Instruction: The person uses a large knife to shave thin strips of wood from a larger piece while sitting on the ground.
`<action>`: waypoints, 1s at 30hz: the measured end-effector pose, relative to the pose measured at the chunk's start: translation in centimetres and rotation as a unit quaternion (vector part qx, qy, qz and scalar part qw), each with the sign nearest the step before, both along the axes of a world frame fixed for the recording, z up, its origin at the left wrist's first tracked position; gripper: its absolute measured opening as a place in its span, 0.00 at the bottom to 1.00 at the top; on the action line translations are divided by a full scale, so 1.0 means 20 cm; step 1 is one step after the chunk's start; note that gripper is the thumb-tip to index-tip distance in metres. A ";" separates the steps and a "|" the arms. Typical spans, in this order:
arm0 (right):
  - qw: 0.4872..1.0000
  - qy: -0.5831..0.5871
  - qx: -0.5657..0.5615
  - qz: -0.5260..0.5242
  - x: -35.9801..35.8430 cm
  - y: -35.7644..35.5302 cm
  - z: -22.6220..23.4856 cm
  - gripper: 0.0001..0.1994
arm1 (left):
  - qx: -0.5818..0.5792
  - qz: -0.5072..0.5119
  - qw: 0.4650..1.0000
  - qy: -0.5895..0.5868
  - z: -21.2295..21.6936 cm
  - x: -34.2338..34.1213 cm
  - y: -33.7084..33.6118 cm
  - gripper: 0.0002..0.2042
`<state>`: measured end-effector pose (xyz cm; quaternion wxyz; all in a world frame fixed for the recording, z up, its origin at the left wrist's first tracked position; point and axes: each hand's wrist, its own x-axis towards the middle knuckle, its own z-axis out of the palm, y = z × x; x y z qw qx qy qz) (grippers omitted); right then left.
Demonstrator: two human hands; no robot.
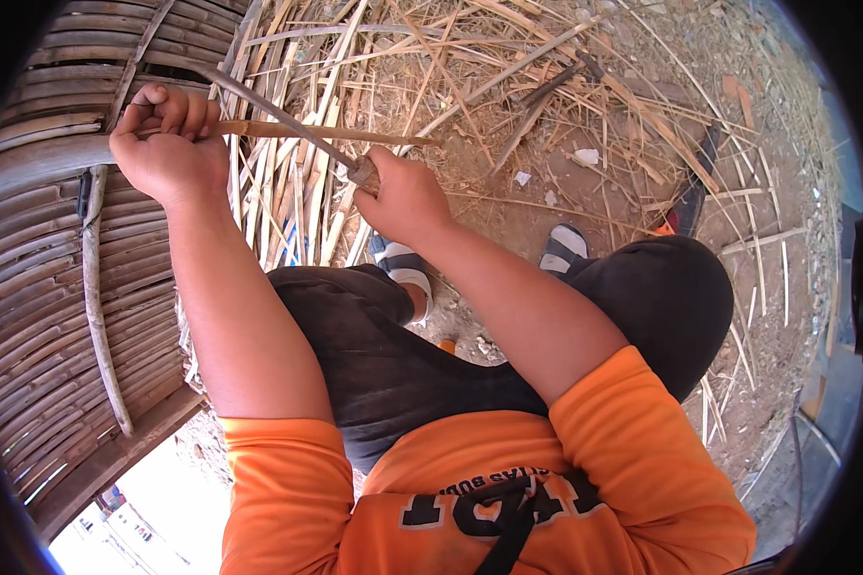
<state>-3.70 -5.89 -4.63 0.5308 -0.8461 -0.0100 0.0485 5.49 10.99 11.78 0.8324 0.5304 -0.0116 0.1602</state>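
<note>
My left hand (163, 144) is closed around one end of a thin bamboo strip (336, 134) that runs to the right. My right hand (408, 196) grips the handle of a long dark knife (278, 117). Its blade slants up to the left and crosses over the strip between the two hands. Both forearms reach out from orange sleeves above my dark trousers (393, 355).
A slatted bamboo platform (48, 287) curves along the left. A bundle of split bamboo strips (278, 211) stands below the hands. Loose strips and shavings (547, 77) litter the dirt ground. My sandalled feet (566, 247) rest on the ground.
</note>
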 end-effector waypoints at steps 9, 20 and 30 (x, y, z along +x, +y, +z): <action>0.967 0.214 -0.134 -0.034 -0.11 -0.20 -0.53 0.19 | 0.014 -0.015 1.000 -0.009 0.01 -0.04 -0.05 0.12; 0.999 0.012 0.021 -0.040 0.00 0.03 -0.06 0.15 | -0.002 -0.049 0.999 -0.011 0.00 0.00 -0.01 0.12; 0.963 0.227 -0.136 -0.059 -0.14 -0.22 -0.59 0.23 | 0.000 -0.006 1.000 -0.004 0.01 -0.03 -0.02 0.11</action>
